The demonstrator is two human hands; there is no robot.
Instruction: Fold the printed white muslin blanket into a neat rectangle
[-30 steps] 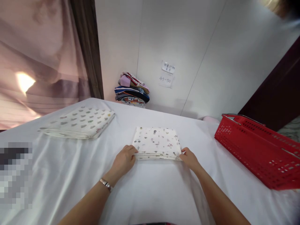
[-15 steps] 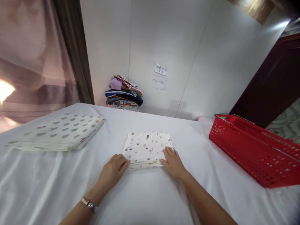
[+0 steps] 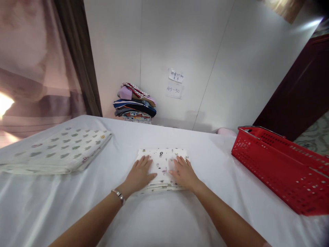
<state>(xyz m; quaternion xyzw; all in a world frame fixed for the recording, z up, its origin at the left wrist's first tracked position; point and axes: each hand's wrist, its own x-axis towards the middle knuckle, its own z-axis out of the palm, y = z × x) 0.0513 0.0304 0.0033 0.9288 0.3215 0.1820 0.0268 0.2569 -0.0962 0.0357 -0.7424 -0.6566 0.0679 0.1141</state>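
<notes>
A folded white cloth (image 3: 161, 164) with small printed figures lies on the white-covered table (image 3: 156, 219), its layered edge towards me. My left hand (image 3: 142, 173) rests flat on its left part, fingers spread; a silver bracelet is on that wrist. On the right part lies my right hand (image 3: 183, 172), palm down with the fingers apart. Both hands hold nothing, and they cover portions of the print. Further left sits a second, larger folded cloth (image 3: 64, 147), white with rows of grey and coloured shapes.
To the right stands a red perforated plastic basket (image 3: 277, 168) with metal handles. Behind the table's far edge rises a pile of folded fabrics (image 3: 136, 103). Handwritten paper signs (image 3: 175, 82) hang on the pale wall, and a curtain (image 3: 33, 68) hangs at the left.
Both hands have gone from the near corners of the cloth onto its top, the right first, then the left; their fingers have spread. The view has turned slightly right.
</notes>
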